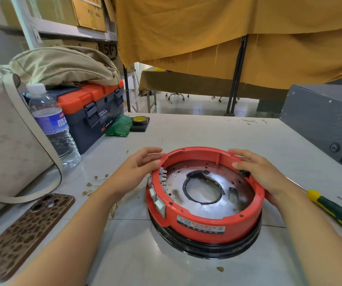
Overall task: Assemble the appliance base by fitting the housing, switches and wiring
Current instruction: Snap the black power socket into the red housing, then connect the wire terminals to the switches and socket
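Red housing (205,221) sits mid-table on a black base ring (207,247), open side up, metal plate (205,205) with a big centre hole visible inside. Left hand (139,168) is on the far-left rim, fingers fairly straight, thumb against the outer wall, touching rather than clamping. Right hand (261,172) lies over the far-right rim, fingers extended across the top, palm down the outside; it presses or steadies, no real grip that I can see. White rocker switches (157,200) are already seated in the left wall, their terminals (165,180) poking inward, bare, no wires on them yet. Loose brass connectors (95,182) lie scattered on the table left of the housing, near the phone (25,232). Screwdriver (339,213) lies to the right, just beside the right wrist. Risks, as I read it: housing looks slightly off-square on the ring, so pushing down unevenly could jam it or crack a clip. Turning it with the left thumb near the terminals could bend them. The connectors are small and could get swept off or lost under the forearm. Water bottle (52,124) stands well apart, but it's on the same bench as open wiring.
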Available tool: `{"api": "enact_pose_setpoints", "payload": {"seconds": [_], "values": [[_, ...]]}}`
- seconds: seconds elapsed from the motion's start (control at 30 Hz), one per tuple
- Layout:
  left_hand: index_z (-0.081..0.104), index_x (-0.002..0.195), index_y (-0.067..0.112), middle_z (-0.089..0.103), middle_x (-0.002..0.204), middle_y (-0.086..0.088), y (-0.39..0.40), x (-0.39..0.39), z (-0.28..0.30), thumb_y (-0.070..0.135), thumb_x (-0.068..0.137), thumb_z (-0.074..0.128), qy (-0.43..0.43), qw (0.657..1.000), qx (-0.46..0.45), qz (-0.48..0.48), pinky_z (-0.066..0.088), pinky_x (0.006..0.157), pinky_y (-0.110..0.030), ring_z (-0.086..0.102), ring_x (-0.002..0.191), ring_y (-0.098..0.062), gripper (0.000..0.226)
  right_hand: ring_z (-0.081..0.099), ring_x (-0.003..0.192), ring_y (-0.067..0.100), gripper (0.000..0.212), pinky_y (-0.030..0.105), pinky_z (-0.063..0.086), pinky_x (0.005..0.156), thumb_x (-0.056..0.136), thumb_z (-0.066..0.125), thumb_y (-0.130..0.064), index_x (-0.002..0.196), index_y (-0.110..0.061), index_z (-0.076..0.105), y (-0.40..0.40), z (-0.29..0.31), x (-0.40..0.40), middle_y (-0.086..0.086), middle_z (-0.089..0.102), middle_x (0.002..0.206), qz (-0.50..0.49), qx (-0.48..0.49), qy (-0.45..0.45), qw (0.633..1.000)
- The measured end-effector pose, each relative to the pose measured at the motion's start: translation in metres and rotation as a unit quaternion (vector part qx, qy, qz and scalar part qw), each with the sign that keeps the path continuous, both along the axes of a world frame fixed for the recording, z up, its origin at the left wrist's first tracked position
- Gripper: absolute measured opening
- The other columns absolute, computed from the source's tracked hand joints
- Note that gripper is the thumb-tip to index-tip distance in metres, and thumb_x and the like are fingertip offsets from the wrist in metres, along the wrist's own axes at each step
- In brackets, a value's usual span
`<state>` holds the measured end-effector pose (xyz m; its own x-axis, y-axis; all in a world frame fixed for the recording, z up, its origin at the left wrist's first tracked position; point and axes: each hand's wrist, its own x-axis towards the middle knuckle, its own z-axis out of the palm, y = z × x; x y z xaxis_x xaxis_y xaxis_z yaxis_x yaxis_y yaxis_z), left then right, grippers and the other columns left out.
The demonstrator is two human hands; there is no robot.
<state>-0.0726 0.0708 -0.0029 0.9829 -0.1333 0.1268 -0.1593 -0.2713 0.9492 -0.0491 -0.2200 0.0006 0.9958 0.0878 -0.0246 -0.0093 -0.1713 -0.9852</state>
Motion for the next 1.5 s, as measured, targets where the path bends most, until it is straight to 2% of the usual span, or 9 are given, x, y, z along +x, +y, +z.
{"api": "enact_pose_setpoints", "payload": {"seconds": [0.2,0.33,0.47,0.63,0.83,0.93,1.03,1.23,1.5], "values": [[0.068,0.091,0.028,0.069,0.093,0.009,0.037,0.003,-0.008,0.014,0.087,0.064,-0.065,0.970,0.177,0.153,0.051,0.074,-0.021,0.063,0.087,-0.006,0.015,0.064,0.088,0.021,0.037,0.035,0.051,0.085,0.086,0.054,0.001,0.105,-0.026,0.070,-0.001,-0.003,-0.002,0.003,0.071,0.093,-0.026,0.007,-0.022,0.999],[0.068,0.086,0.027,0.064,0.095,0.001,0.045,0.004,-0.013,0.012,0.081,0.069,-0.036,0.931,0.343,0.123,0.043,0.071,-0.019,0.058,0.083,-0.009,0.016,0.065,0.087,0.020,0.036,0.034,0.051,0.082,0.087,0.053,0.002,0.109,-0.023,0.068,0.001,-0.003,-0.003,0.003,0.071,0.101,-0.019,-0.010,-0.032,0.999],[0.067,0.083,0.034,0.062,0.096,0.008,0.048,0.003,-0.010,0.020,0.081,0.071,-0.006,0.914,0.400,0.063,0.038,0.067,-0.013,0.055,0.085,-0.004,0.015,0.065,0.090,0.021,0.035,0.034,0.051,0.084,0.088,0.052,0.000,0.109,-0.024,0.067,0.001,-0.004,-0.004,0.000,0.071,0.103,-0.021,-0.021,-0.039,0.999],[0.064,0.080,0.035,0.060,0.095,0.008,0.040,0.001,-0.010,0.023,0.081,0.070,-0.030,0.880,0.471,0.055,0.042,0.082,-0.027,0.054,0.091,-0.013,0.014,0.063,0.084,0.019,0.033,0.034,0.050,0.084,0.088,0.053,-0.003,0.109,-0.024,0.066,0.001,-0.006,-0.005,-0.003,0.069,0.091,-0.025,-0.039,-0.047,0.998],[0.062,0.071,0.029,0.062,0.089,0.005,0.034,0.000,-0.011,0.015,0.082,0.068,-0.057,0.876,0.474,0.070,0.041,0.075,-0.025,0.056,0.085,-0.016,0.019,0.062,0.069,0.001,0.033,0.014,0.048,0.063,0.088,0.053,-0.004,0.111,-0.024,0.065,0.002,-0.006,-0.009,-0.010,0.065,0.081,-0.024,-0.051,-0.056,0.997],[0.062,0.079,0.026,0.057,0.101,0.002,0.036,0.000,-0.013,0.022,0.080,0.071,-0.059,0.872,0.478,0.086,0.042,0.083,-0.029,0.054,0.091,-0.016,0.009,0.062,0.065,-0.003,0.033,0.007,0.046,0.057,0.088,0.052,-0.004,0.113,-0.023,0.064,0.002,-0.005,-0.010,-0.011,0.064,0.080,-0.022,-0.048,-0.057,0.997],[0.060,0.075,0.026,0.048,0.108,0.003,0.039,-0.001,-0.014,0.029,0.078,0.072,-0.028,0.871,0.479,0.106,0.040,0.096,-0.038,0.048,0.104,-0.017,0.014,0.062,0.063,-0.005,0.034,0.006,0.045,0.056,0.088,0.052,-0.003,0.113,-0.022,0.064,0.003,-0.005,-0.009,-0.011,0.064,0.079,-0.018,-0.046,-0.059,0.997],[0.057,0.063,0.030,0.044,0.107,0.005,0.034,-0.002,-0.013,0.028,0.080,0.071,-0.009,0.879,0.463,0.114,0.039,0.098,-0.040,0.044,0.108,-0.016,0.023,0.063,0.075,0.004,0.034,0.018,0.045,0.066,0.088,0.053,-0.006,0.113,-0.026,0.065,0.002,-0.006,-0.007,-0.010,0.067,0.086,-0.019,-0.058,-0.059,0.996],[0.068,0.066,0.023,0.062,0.085,0.004,0.033,-0.003,-0.009,0.020,0.080,0.071,-0.038,0.937,0.290,0.192,0.046,0.069,-0.031,0.058,0.081,-0.015,0.015,0.064,0.071,0.003,0.033,0.018,0.047,0.064,0.088,0.053,-0.006,0.108,-0.029,0.065,0.001,-0.007,-0.006,-0.015,0.068,0.077,-0.016,-0.054,-0.063,0.996]]}}
